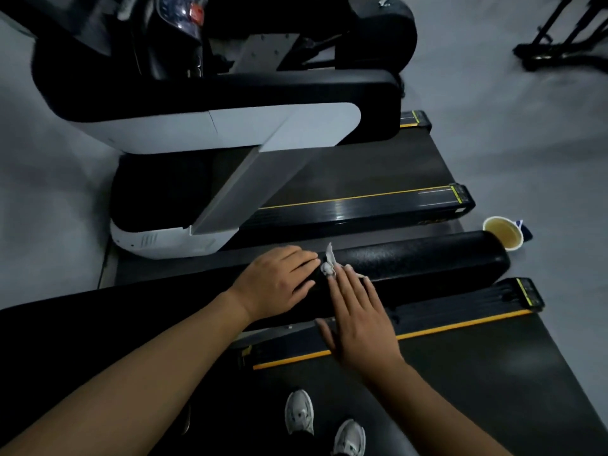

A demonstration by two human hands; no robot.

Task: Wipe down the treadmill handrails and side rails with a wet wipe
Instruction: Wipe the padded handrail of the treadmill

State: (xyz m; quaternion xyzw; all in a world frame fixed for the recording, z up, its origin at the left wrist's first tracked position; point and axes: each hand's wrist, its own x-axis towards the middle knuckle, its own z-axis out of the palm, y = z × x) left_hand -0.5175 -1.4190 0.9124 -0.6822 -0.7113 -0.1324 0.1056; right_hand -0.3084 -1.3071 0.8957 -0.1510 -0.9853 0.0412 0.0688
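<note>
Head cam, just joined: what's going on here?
A person stands on a treadmill belt, wiping its black padded handrail. The left hand lies flat on the rail. The right hand reaches in beside it, fingertips at a crumpled white wipe sitting on top of the rail between the two hands. Whether either hand actually pinches the wipe is unclear. A cup of yellowish liquid sits on the floor past the rail's far end. A second treadmill stands alongside.

- A grey floor [513, 133] carries everything here.
- Two treadmills stand on it side by side: the near treadmill [487, 363] and the far treadmill [362, 179].
- A paper cup [503, 237] of yellowish liquid sits on the floor to the right, between their rear ends.
- Black equipment legs [559, 37] rest far right.
</note>
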